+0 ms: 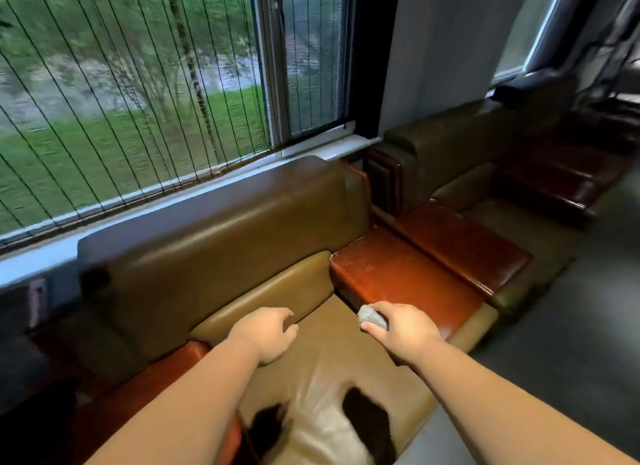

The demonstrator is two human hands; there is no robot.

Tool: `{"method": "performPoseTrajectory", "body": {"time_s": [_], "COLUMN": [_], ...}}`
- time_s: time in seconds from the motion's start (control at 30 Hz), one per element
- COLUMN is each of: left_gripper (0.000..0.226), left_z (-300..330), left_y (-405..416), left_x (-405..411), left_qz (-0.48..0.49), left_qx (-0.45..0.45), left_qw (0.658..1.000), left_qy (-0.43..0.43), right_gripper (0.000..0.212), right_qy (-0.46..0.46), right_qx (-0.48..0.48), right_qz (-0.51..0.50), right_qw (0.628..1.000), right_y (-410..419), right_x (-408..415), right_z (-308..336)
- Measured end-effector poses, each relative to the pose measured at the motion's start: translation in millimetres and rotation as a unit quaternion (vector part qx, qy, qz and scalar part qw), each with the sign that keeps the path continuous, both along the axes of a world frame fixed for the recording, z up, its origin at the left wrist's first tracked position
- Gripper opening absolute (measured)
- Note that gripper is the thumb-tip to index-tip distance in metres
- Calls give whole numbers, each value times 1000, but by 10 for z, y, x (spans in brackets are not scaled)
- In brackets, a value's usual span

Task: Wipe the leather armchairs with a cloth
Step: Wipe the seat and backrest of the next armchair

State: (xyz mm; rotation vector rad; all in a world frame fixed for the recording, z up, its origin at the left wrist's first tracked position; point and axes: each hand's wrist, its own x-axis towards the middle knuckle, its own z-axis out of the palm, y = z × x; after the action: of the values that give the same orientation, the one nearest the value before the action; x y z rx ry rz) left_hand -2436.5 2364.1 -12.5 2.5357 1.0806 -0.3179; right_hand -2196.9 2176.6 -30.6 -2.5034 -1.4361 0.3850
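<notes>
Cloth: small wadded grey cloth point(372, 317), bunched in my right hand point(403, 333) at the inner edge of the glossy red-brown wooden armrest point(405, 277).
Right fingers: curled tight around the wad, only a corner showing.
Left hand point(268, 333): fingers loosely bent, holding nothing, over the olive-brown leather seat cushion point(332, 347).
Armchair: nearest one, under the window point(138, 84); a second chair point(460, 160) stands just beside it.
Advice: I'd unfold the cloth for more contact, then wipe in long overlapping strokes, backrest point(221, 236) downward.
</notes>
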Motion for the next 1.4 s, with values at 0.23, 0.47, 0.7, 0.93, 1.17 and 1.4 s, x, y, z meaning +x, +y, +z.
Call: {"method": "performPoseTrajectory", "body": {"time_s": [0.23, 0.47, 0.7, 0.93, 1.17, 1.4], "left_gripper": [49, 47, 54, 41, 43, 45], "left_z": [200, 363, 384, 326, 262, 66], "left_y": [-700, -1425, -2571, -3673, -4138, -4273], "left_x": [587, 1562, 2986, 4207, 4890, 5606], "left_qz": [-77, -130, -212, -272, -271, -295], "left_qx": [-13, -6, -2, -1, -10, -10], "left_qw": [997, 991, 976, 962, 962, 955], "left_qy": [-30, -38, -39, -23, -37, -3], "right_gripper": [56, 56, 56, 54, 57, 48], "right_qy": [-12, 14, 36, 31, 56, 40], "right_qx": [1, 20, -16, -41, -16, -24], "right_qz": [-76, -131, -173, -219, -267, -295], "right_qw": [997, 991, 984, 974, 962, 954], "right_y": [-1031, -1850, -2961, -4192, -4886, -5326], "right_x": [235, 845, 1937, 2964, 3546, 4066], "right_z": [236, 416, 482, 435, 249, 77]}}
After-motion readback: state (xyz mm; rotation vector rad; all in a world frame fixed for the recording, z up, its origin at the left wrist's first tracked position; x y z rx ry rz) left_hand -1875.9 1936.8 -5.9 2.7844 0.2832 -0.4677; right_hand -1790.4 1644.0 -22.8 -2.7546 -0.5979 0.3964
